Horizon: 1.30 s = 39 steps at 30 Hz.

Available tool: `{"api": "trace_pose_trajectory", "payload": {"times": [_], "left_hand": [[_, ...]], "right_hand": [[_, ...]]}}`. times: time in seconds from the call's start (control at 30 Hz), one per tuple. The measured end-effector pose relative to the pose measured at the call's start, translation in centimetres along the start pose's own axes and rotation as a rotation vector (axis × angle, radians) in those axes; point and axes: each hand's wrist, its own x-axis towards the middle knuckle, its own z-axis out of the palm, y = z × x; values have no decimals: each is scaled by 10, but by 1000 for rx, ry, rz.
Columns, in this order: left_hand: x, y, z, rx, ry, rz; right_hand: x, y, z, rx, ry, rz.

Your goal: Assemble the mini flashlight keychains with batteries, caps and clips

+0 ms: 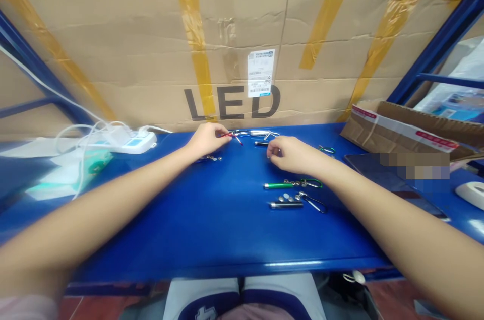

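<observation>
My left hand is closed in a pinch on a thin red pen-like piece at the far side of the blue table. My right hand is curled shut next to a small dark cylinder; what it holds is too small to make out. Between the hands lie silver parts with clips. A green mini torch with a carabiner and a silver one lie near my right forearm, with small button cells between them. More small cells lie under my left hand.
A big cardboard box marked LED stands behind the table. A white power strip with cables sits at the left, an open cardboard box and a dark tablet at the right. A green carabiner lies near them.
</observation>
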Motion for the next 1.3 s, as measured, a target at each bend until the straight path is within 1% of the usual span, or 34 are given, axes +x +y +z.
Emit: {"api": "trace_pose_trajectory", "payload": {"times": [0.07,0.13,0.23,0.33,0.4,0.5,0.6,0.67,0.73,0.77,0.83,0.87,0.9,0.93,0.97,1.0,1.03,1.1,1.13,1.2,1.3], "left_hand": [[5,-3,2,103,-67,-10],[8,-6,4,132,-95,-13],[11,-7,4,153,-92,-1],[8,-1,2,197,-62,24],[1,6,1,222,-45,54],[-17,21,4,226,-60,127],[-40,40,12,166,-47,224],[-52,52,18,96,-44,265],[-59,61,23,9,-70,304],[-59,64,26,-44,-90,333],[-55,67,31,-184,-102,313],[-52,67,34,-268,-100,277],[-47,67,37,-355,-101,228],[-41,67,41,-448,-88,162],[-36,67,46,-537,-78,85],[-30,67,50,-627,-78,14],[-25,68,55,-709,-81,-46],[-17,70,63,-842,-78,-104],[-15,71,66,-890,-77,-116],[-13,71,69,-965,-72,-111],[-15,66,71,-1045,-49,-75]], "right_hand": [[5,12,1,-41,65,25],[9,22,2,-49,111,67],[12,29,2,-86,117,105],[15,29,6,-139,110,115],[18,28,10,-188,126,101],[20,27,17,-232,139,59],[16,21,19,-237,126,-42],[10,12,18,-234,138,-176],[4,1,14,-208,171,-290],[2,-4,12,-184,183,-310],[-1,-9,7,-123,171,-332],[0,-7,3,-66,151,-323],[1,-4,0,6,143,-281],[3,2,-4,82,149,-221],[6,10,-8,131,189,-127],[9,19,-12,144,218,-38],[11,28,-16,127,210,36],[14,43,-22,60,116,116],[14,49,-24,54,57,135],[13,54,-25,47,-13,89],[12,53,-20,12,-24,-41]]}}
